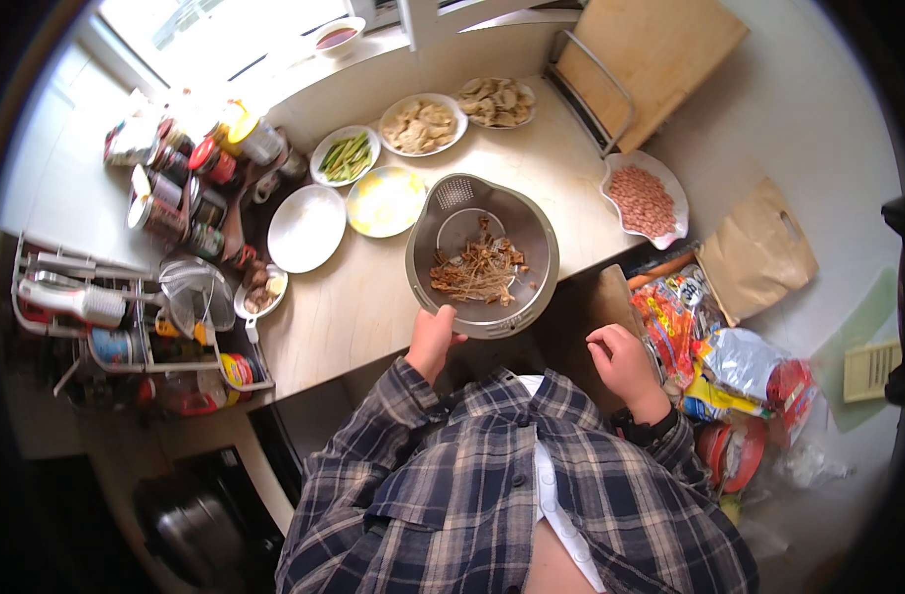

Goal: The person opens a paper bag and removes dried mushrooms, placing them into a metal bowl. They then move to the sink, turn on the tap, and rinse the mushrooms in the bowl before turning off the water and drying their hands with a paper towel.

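Observation:
My left hand [432,341] grips the near rim of a grey draining basin [530,256], thumb on top of the edge. The basin has small drain holes at its far left and front, and it overhangs the counter's front edge. Dried brown stringy pieces [478,271], which look like dried mushrooms, lie in its bottom. To the right of the basin, my right hand [625,367] hovers in front of my body with fingers loosely curled and nothing seen in them. A white plate [306,229] and a yellow-patterned plate [386,202] sit left of the basin.
Behind stand plates of green vegetable pieces [346,156] and pale dumpling-like food [421,126]. A dish of peanuts [640,200] lies right, below a wooden cutting board [649,67]. Seasoning jars [207,160] and a utensil rack [148,367] crowd the left; packaged goods [742,364] fill the right.

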`<state>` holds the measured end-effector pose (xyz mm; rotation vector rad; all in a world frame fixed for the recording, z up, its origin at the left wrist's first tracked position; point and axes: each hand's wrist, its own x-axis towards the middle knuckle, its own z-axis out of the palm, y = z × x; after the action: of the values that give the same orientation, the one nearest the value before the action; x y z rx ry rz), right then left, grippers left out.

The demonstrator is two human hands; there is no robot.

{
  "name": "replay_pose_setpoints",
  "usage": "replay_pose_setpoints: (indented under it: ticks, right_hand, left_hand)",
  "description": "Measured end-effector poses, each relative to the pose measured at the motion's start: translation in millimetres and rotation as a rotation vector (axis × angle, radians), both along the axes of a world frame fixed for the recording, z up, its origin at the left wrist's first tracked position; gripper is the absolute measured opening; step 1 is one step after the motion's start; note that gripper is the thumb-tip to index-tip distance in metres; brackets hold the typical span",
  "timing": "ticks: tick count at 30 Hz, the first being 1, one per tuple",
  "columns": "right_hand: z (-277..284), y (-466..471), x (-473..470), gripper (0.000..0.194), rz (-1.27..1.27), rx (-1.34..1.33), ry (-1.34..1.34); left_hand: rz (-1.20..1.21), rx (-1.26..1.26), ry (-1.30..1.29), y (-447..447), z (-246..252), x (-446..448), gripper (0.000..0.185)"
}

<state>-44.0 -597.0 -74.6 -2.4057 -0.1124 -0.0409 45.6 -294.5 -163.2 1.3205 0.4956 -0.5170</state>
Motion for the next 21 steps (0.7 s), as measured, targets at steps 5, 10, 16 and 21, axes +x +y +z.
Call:
replay_pose_setpoints:
  ticks: [5, 10, 16, 21]
  right_hand:
    - [-12.8, 7.4, 44.7, 0.008, 0.286, 0.054, 0.036]
    - [-29.3, 51.6, 78.9, 0.008, 0.706, 0.087, 0.13]
    - [-34.9, 124.7, 70.9, 0.008, 1.066, 0.059, 0.153]
    - [-19.0, 192.5, 11.6, 0.008, 1.393, 0.012, 0.111]
  left_hand:
    - [0.308, 0.226, -0.156, 40.0, 34.2, -77.5, 0.029]
    - [0.741, 0.557, -0.164, 58.2, 65.9, -194.5, 0.024]
    - [1.273, 0.597, 0.099, 38.7, 93.0, -349.6, 0.022]
    - [1.691, 0.537, 0.104, 0.5, 100.2, -465.8, 0.02]
